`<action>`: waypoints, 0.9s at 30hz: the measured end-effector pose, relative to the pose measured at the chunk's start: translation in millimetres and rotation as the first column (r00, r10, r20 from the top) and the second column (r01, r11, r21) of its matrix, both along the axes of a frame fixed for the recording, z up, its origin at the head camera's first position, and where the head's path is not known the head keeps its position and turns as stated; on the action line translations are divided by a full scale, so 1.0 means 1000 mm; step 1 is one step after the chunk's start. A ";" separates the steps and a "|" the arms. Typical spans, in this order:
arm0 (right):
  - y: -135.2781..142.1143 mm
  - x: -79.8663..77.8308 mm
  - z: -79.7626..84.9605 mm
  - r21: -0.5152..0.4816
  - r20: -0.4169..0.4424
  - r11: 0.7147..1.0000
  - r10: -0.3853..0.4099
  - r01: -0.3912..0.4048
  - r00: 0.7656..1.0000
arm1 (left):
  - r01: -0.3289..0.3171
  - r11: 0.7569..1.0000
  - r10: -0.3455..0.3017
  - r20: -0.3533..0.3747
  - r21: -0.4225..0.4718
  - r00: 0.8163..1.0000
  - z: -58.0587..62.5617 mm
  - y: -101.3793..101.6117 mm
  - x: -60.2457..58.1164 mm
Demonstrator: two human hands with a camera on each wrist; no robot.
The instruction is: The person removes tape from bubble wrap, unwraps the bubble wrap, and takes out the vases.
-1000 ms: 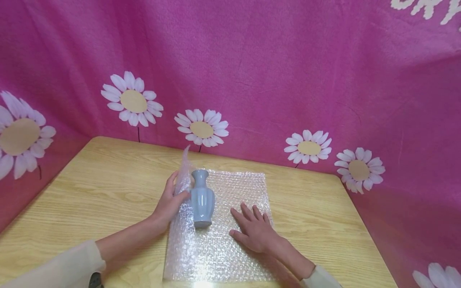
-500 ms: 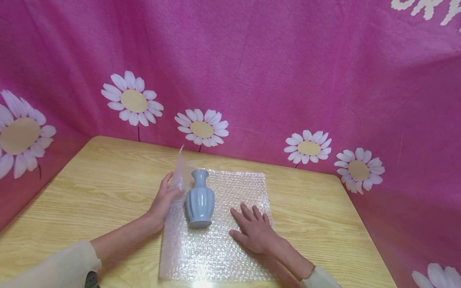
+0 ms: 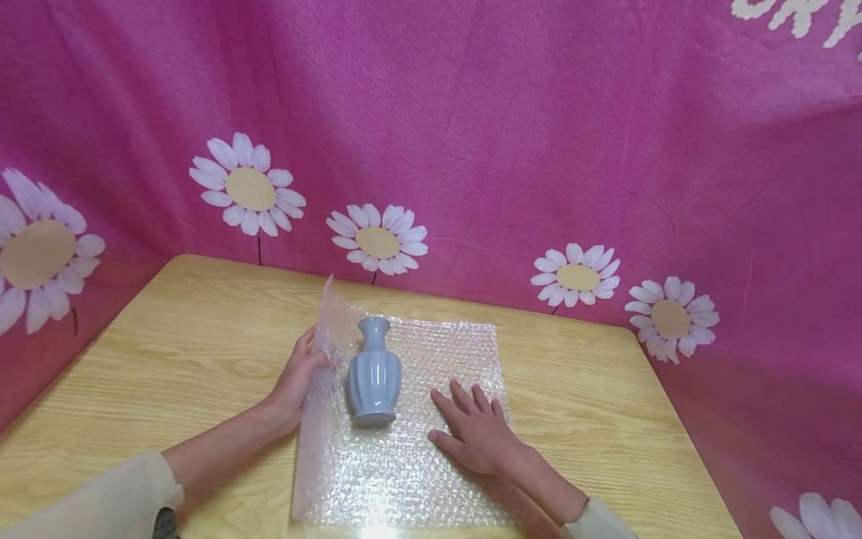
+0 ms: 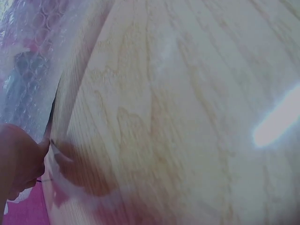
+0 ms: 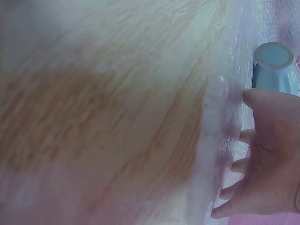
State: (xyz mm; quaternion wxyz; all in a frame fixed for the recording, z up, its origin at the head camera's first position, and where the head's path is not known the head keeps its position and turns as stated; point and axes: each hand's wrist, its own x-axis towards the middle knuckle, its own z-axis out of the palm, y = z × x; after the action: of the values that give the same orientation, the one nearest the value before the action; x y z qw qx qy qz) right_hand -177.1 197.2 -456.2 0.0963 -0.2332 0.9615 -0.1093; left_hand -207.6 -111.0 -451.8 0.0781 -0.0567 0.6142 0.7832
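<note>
A glossy pale blue-grey vase [image 3: 375, 385] lies on its side on a sheet of clear bubble wrap [image 3: 411, 479], its neck toward the back of the table. At the sheet's left edge my left hand [image 3: 295, 385] pinches the wrap, thumb on the inner face, and the edge stands raised off the table. Through the wrap in the left wrist view, the vase shows blurred. My right hand [image 3: 474, 438] rests with spread fingers on the right part of the sheet. The vase's round base [image 5: 274, 55] faces the right wrist camera, beyond the thumb.
The sheet lies on a light wooden table [image 3: 202, 337]. A pink cloth [image 3: 458, 150] printed with white daisies hangs behind the table and along both sides. A dark wristband [image 3: 164, 522] shows below the left sleeve.
My left hand has moved left and drawn the bubble wrap's raised edge away from the vase. The vase has rolled slightly left and is fully uncovered. My right hand has stayed put.
</note>
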 end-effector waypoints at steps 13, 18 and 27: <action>0.000 0.001 -0.001 -0.002 -0.008 1.000 -0.002 0.002 1.000 | -0.010 0.999 0.009 0.019 0.032 1.000 -0.005 -0.012 -0.001; 0.000 0.001 -0.001 -0.002 -0.004 1.000 -0.004 0.004 1.000 | -0.017 0.999 0.017 0.013 0.029 1.000 -0.005 -0.015 -0.002; 0.000 0.001 0.000 0.004 0.000 1.000 -0.005 0.005 1.000 | -0.065 0.996 0.065 0.003 -0.054 0.998 -0.001 -0.019 -0.001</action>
State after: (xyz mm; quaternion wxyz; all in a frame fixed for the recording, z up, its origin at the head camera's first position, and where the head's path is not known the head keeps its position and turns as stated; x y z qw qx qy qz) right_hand -176.4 196.8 -456.5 0.0967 -0.2308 0.9622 -0.1075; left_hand -208.8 -130.4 -453.3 0.0525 -0.0804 0.6327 0.7684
